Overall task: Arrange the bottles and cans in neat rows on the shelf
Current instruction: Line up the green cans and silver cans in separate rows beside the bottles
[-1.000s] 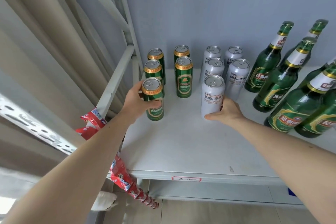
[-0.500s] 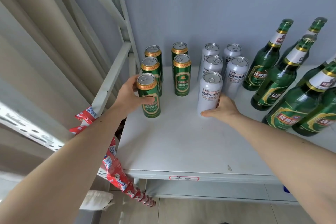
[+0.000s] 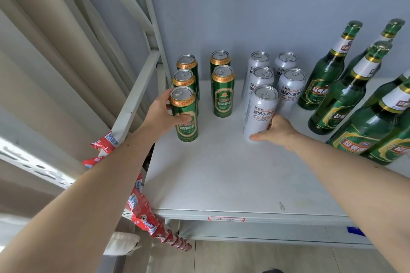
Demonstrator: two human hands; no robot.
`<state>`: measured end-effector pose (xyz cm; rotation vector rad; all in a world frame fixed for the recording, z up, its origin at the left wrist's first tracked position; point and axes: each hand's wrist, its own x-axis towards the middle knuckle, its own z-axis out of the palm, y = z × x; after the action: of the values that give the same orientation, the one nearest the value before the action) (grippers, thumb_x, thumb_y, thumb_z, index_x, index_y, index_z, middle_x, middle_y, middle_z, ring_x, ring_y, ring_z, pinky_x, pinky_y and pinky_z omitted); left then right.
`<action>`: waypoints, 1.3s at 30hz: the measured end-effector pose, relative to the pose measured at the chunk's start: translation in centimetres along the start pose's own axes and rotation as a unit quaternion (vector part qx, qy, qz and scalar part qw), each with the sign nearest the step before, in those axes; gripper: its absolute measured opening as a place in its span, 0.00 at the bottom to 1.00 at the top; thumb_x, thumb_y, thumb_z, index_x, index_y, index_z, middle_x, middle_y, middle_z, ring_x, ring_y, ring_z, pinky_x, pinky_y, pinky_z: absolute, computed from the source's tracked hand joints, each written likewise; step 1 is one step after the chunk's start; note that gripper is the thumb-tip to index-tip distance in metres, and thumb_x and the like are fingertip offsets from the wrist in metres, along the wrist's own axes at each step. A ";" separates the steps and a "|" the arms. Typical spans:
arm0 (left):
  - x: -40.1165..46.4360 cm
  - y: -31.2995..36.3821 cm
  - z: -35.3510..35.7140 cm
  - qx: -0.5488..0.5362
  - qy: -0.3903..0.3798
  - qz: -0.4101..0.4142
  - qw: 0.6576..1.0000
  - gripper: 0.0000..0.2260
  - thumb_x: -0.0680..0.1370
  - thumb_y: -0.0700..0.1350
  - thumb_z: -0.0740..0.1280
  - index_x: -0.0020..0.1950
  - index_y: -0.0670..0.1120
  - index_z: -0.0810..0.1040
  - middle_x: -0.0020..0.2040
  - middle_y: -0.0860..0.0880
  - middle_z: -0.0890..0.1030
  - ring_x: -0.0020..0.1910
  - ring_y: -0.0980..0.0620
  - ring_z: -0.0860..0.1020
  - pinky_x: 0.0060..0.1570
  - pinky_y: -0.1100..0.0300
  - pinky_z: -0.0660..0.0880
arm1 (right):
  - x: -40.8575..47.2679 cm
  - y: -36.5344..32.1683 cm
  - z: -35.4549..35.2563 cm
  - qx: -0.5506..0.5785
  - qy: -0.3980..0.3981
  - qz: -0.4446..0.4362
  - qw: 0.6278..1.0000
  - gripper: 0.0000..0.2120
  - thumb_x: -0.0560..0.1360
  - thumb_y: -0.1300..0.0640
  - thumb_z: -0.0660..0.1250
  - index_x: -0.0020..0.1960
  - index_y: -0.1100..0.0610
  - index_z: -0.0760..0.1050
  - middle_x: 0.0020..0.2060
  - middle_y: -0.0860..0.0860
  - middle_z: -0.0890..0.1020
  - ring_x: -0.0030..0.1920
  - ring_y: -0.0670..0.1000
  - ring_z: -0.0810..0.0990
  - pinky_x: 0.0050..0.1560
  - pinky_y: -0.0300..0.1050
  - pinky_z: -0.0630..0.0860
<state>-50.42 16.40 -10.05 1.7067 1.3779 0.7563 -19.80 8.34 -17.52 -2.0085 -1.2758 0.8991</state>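
Note:
On the white shelf [image 3: 221,173] stand two columns of green cans and two columns of silver cans, all upright. My left hand [image 3: 163,113] grips the front green can [image 3: 185,117] of the leftmost column from its left side. My right hand [image 3: 276,131] holds the front silver can [image 3: 260,113] low on its right side, thumb along its base. Another green can [image 3: 223,92] stands between them, further back. Several green glass bottles [image 3: 339,93] with white neck labels stand to the right.
A grey wall closes the back of the shelf. The white shelf frame [image 3: 137,93] runs along the left edge. A strip of red snack packets [image 3: 144,217] hangs at the front left corner. A red-bordered label [image 3: 226,219] sits on the shelf's front lip.
Both hands keep their hold on the front cans, which stay in place on the shelf. The view has shifted slightly.

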 end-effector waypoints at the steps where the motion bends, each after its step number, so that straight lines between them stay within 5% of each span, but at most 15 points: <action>1: 0.0 0.0 -0.1 -0.001 0.003 -0.001 1.000 0.33 0.67 0.35 0.77 0.68 0.50 0.70 0.59 0.54 0.75 0.57 0.55 0.73 0.53 0.57 0.71 | 0.1 0.1 0.0 0.001 -0.001 -0.002 1.000 0.34 0.57 0.55 0.83 0.60 0.53 0.77 0.51 0.48 0.84 0.53 0.52 0.82 0.58 0.49 0.78; 23: 0.2 -0.5 -1.0 0.023 -0.016 0.007 1.000 0.35 0.65 0.35 0.79 0.67 0.51 0.70 0.57 0.54 0.76 0.57 0.53 0.74 0.56 0.54 0.73 | 1.1 0.7 -0.3 0.003 -0.039 -0.001 0.999 0.38 0.51 0.52 0.82 0.60 0.54 0.78 0.52 0.50 0.84 0.54 0.52 0.82 0.60 0.52 0.77; 39: -0.1 -0.3 -0.9 0.030 -0.017 0.005 0.999 0.35 0.66 0.34 0.78 0.69 0.50 0.69 0.59 0.54 0.76 0.58 0.54 0.73 0.56 0.55 0.72 | 0.3 0.2 -0.1 0.019 -0.030 0.008 0.999 0.34 0.58 0.62 0.83 0.62 0.55 0.76 0.54 0.51 0.84 0.55 0.52 0.82 0.60 0.51 0.77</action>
<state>-51.35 16.55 -9.82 1.7653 1.3822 0.6938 -19.51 8.55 -17.64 -1.9785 -1.2660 0.9903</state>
